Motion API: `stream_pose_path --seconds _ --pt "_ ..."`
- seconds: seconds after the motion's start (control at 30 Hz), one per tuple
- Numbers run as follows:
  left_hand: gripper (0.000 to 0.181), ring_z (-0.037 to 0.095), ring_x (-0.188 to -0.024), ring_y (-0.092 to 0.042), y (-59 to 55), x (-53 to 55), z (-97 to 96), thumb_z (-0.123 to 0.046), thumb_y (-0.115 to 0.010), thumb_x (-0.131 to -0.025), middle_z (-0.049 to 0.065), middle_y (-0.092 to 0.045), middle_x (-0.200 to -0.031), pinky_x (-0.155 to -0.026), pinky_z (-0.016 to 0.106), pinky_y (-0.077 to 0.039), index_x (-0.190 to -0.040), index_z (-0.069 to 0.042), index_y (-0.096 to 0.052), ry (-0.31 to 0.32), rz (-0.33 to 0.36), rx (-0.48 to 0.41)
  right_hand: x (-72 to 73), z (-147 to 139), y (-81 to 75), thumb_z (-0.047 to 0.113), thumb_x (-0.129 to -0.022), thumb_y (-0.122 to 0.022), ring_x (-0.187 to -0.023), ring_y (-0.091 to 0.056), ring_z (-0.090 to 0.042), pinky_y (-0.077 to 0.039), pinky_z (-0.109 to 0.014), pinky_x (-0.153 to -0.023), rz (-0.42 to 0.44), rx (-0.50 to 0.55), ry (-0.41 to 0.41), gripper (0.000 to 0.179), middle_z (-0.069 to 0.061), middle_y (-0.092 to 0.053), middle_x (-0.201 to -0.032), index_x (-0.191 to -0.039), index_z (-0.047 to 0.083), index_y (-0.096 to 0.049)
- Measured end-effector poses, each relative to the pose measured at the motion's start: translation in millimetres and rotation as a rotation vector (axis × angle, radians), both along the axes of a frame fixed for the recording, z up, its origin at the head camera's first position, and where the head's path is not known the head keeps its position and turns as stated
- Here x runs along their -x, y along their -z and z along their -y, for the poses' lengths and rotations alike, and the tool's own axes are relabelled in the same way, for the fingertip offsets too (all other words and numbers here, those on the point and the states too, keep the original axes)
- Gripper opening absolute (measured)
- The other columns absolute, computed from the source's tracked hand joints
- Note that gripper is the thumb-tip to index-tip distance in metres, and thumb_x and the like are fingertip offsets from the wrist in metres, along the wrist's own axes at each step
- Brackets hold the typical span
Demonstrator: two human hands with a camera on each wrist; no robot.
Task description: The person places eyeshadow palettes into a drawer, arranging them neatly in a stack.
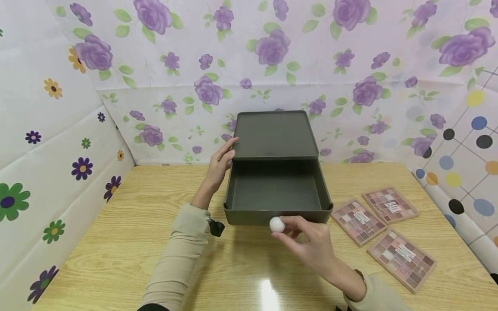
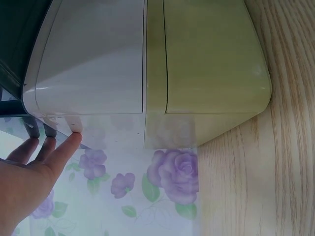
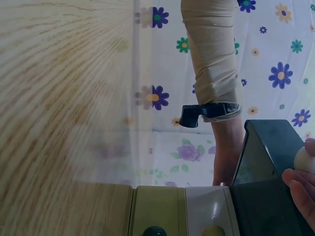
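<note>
A small drawer cabinet has a dark grey-green top (image 1: 276,134), with its dark top drawer (image 1: 276,217) pulled out toward me. That drawer's inside is bare. On its front is a round white knob (image 1: 277,224), which my right hand (image 1: 311,244) pinches between thumb and fingers. My left hand (image 1: 219,170) reaches to the cabinet's left side near the top. In the left wrist view its fingers (image 2: 64,150) are extended against the side, by the white section (image 2: 93,59). Below that comes an olive-green section (image 2: 211,59). The right wrist view shows only part of the right hand.
Three makeup palettes (image 1: 402,259) lie on the wooden table (image 1: 136,242) right of the cabinet. A flowered cloth (image 1: 218,52) hangs behind it. Lower drawers carry a yellowish knob (image 3: 213,231) and a dark knob (image 3: 155,231).
</note>
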State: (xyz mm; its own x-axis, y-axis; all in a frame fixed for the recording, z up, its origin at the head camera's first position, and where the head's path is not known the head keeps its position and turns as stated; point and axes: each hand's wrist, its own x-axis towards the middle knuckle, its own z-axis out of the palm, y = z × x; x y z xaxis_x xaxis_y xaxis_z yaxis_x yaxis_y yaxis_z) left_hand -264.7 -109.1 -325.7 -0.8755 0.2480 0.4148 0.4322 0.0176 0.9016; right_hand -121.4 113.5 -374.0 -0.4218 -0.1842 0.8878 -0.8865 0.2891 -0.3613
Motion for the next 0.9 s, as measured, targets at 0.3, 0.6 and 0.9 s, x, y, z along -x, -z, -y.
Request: stream_pose_path --seconds 0.3,0.6,0.9 --pt "0.047 0.007 -0.081 -0.039 2.2 0.7 -0.9 -0.014 -0.038 -0.092 0.015 -0.026 -0.146 -0.063 0.025 -0.031 -0.137 0.001 -0.038 0.004 -0.003 -0.002 -2.6 -4.8 -0.3 0.024 -0.083 -0.066 -0.055 -0.06 -0.009 -0.044 -0.014 -0.048 -0.031 -0.01 -0.008 0.027 -0.007 -0.066 -0.068 -0.089 -0.003 -0.064" --pt "0.048 0.005 -0.078 -0.036 2.3 0.1 -1.3 -0.015 -0.037 -0.092 0.014 -0.025 -0.147 -0.064 0.024 -0.032 -0.137 0.001 -0.038 -0.001 0.0 -0.006 -2.0 -34.1 -5.9 0.031 -0.085 -0.062 -0.046 -0.052 -0.005 -0.042 -0.016 -0.045 -0.06 0.0 0.059 0.035 -0.002 -0.061 -0.058 -0.082 -0.004 -0.065" --pt "0.048 0.004 -0.078 -0.036 -0.4 0.6 -1.5 -0.014 -0.037 -0.092 0.015 -0.024 -0.147 -0.067 0.024 -0.033 -0.137 0.001 -0.037 0.001 0.003 -0.008 -3.0 -58.1 -22.5 0.022 -0.083 -0.066 -0.043 -0.047 -0.006 -0.036 -0.017 -0.042 -0.177 0.112 0.06 0.036 -0.002 -0.057 -0.052 -0.068 -0.01 -0.061"
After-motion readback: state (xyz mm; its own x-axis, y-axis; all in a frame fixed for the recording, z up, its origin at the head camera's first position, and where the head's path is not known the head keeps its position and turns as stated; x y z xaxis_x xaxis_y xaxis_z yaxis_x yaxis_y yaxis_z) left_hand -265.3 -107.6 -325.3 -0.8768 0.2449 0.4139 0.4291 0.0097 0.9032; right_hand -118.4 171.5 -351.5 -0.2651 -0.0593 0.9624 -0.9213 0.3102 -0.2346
